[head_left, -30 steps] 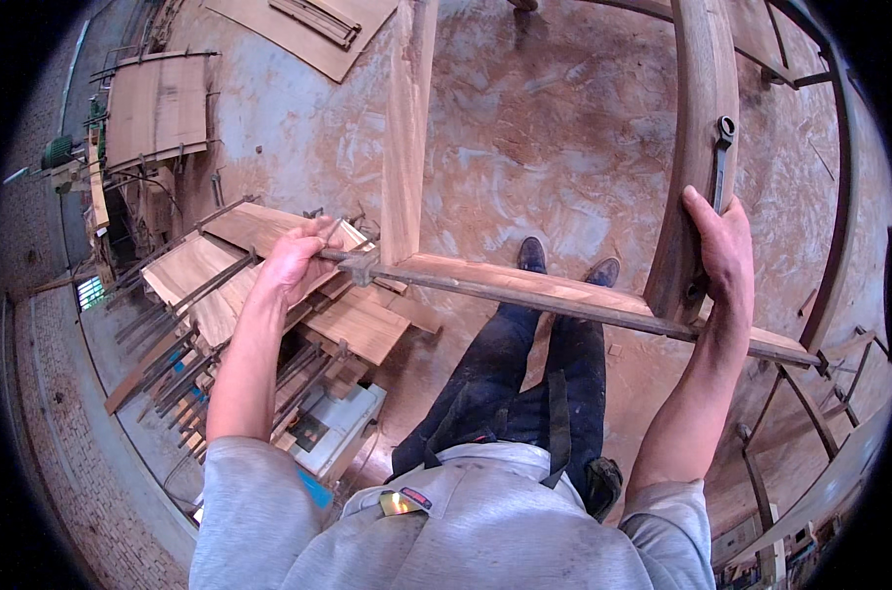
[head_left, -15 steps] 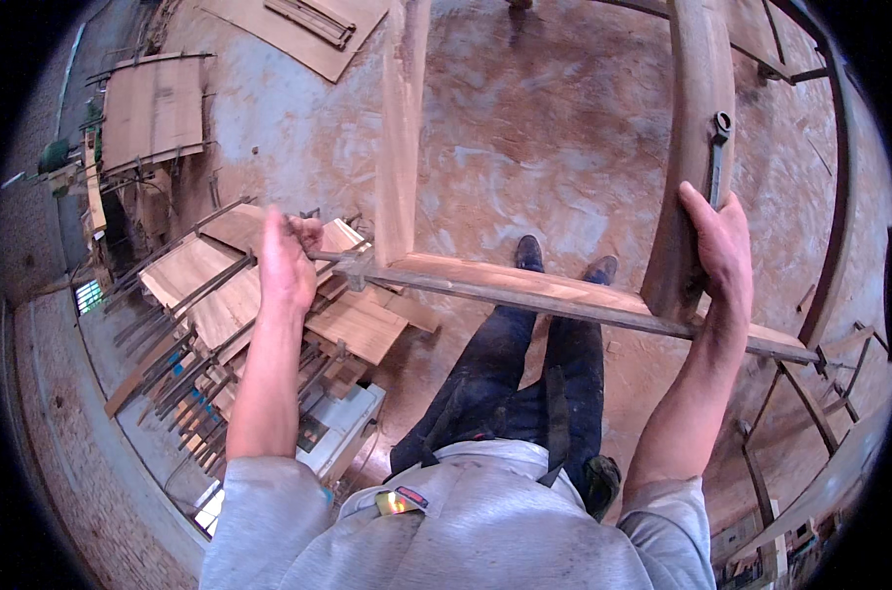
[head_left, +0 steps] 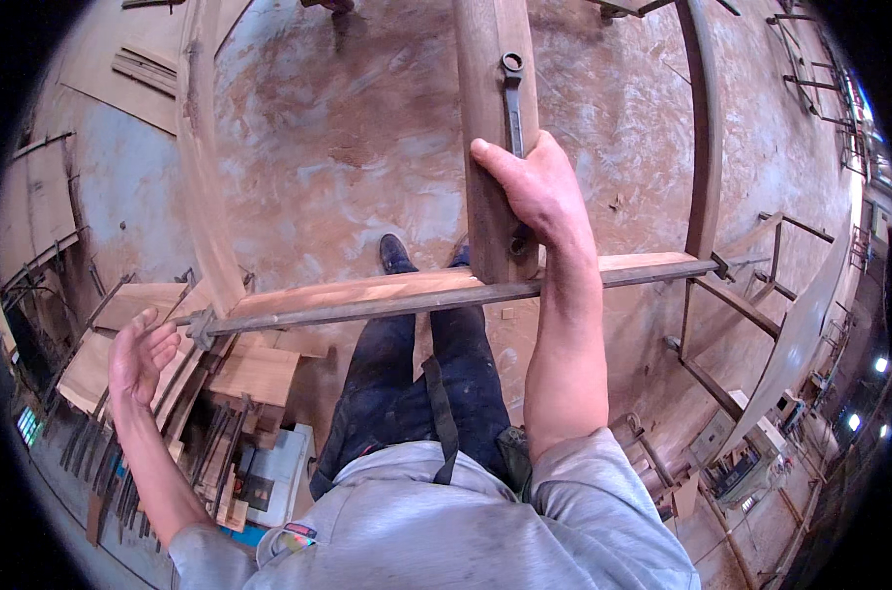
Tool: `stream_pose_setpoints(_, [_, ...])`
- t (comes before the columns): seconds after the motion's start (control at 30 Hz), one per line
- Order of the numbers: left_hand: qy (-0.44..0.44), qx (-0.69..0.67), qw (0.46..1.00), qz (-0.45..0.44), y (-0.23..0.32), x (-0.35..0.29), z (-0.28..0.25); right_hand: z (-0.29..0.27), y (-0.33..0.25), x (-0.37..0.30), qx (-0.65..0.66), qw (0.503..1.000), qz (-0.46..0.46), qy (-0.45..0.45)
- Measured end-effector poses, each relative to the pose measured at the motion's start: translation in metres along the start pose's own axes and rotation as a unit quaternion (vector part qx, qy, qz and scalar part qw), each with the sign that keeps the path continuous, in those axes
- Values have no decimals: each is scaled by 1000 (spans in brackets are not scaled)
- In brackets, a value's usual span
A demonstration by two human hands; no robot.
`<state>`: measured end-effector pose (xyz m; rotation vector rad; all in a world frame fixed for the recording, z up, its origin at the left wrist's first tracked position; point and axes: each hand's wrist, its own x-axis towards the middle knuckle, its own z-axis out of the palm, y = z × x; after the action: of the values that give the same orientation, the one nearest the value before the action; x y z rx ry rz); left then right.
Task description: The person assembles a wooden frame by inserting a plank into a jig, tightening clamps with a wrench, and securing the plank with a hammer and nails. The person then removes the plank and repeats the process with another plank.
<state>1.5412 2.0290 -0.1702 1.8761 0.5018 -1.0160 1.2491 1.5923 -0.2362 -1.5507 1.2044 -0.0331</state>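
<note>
While clasping dark beam [head_left: 487, 108] and wrench [head_left: 513, 108] in right grip [head_left: 544, 192] beyond clamp bar [head_left: 407, 303], facing likely weight and stiffness best handled by both long edges, with loosely spread, empty-looking left grip [head_left: 141, 356] near bar's end.

The pale floor [head_left: 348, 128] is mottled reddish-brown, a small gridded window [head_left: 26, 425] glows at left, and bright lights [head_left: 880, 365] dot the far right.

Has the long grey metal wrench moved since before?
No: against the thick brown wooden beam, the grey metal wrench lies in the same place; only the view shifted.
</note>
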Motion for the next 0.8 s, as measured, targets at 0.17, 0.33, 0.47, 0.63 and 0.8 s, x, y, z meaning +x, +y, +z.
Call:
stream_pose_setpoints(0.17, [-42, -89, 991, 95, -55, -4, -24, -3, 2, 2, -25, 1000, 7, -2])
stream_pose_setpoints(0.33, [-87, -9, 992, 87, -56, -15, -13, -2, -11, -5, -53, 998, 45, 3])
stream_pose_setpoints(0.47, [-8, 170, 985, -10, -2, -11, 22, -3, -2, -4, -50, 997, 23, 45])
stream_pose_setpoints(0.63, [113, 194, 973, -45, -11, 19, 39, 8, -9, -5, -24, 999, 30, 33])
stream_pose_setpoints(0.8, [187, 42, 981, 24, -36, 30, 51, 2, -9, -9, -15, 998, 27, 46])
